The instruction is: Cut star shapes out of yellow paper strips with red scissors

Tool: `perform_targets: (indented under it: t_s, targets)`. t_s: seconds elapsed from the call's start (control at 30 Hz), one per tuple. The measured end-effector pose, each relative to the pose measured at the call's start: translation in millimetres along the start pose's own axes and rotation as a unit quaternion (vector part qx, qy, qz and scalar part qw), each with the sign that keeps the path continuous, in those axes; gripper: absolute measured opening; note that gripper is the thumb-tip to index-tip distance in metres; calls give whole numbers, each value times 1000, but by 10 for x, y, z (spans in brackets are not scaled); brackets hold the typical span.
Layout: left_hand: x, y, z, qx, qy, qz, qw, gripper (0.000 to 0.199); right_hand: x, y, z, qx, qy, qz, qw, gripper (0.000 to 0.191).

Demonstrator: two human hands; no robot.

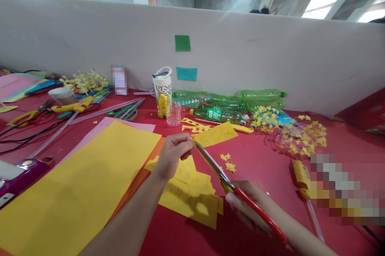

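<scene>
Behind everything, where a pale wall [240, 51] spans twelve o'clock, a red table [261, 164] runs along its foot. Taking the middle of the view as the clock's centre, a big yellow sheet [90, 176] lies at eight o'clock, with a pile of yellow paper [192, 204] at six. Green bottles [219, 114] lie on their sides at three o'clock. Long red-handled scissors [246, 198] slant from near the centre out toward five o'clock, their tips at a small scrap. The right hand [248, 187], at five, is wrapped round the handles, seemingly the firm place to hold them; they look stiff, smooth and fairly weighty, with hard, slick blades. The left hand [177, 148], nearer seven, has its fingers curled in and pinches the scrap [193, 138], yellow and just below centre. It is probably paper: almost weightless, soft, easy to crease or tear, so best taken lightly by its edge, fingertips away from the blades. Loose yellow stars [230, 167], between four and five o'clock, look just as flimsy.
</scene>
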State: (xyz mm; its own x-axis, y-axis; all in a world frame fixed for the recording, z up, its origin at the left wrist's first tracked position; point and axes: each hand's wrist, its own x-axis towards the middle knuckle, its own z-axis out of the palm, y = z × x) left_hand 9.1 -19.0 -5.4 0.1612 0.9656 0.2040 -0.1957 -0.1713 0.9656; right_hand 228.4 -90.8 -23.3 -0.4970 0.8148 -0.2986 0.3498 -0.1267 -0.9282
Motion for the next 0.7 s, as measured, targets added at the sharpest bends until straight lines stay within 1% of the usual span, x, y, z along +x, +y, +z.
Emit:
perform_targets:
  t_s: [0.2, 0.33, 0.47, 0.6, 0.7]
  targets:
    - [5, 27, 16, -27, 9, -32, 999, 26, -5, 3, -5, 5, -16, 0, 1000, 55]
    - [4, 9, 12, -21, 7, -27, 999, 25, -3, -5, -4, 6, -20, 1, 1000, 54]
    - [-3, -11, 10, 14, -6, 9, 1000, 25, -4, -16, -1, 14, -8, 1, 1000, 54]
    - [-5, 16, 45, 73, 24, 85, 993, 25, -13, -40, 4, 21, -2, 15, 1000, 55]
    - [-1, 28, 60, 89, 33, 100, 990, 24, -20, -50, 14, 21, 3, 27, 999, 55]
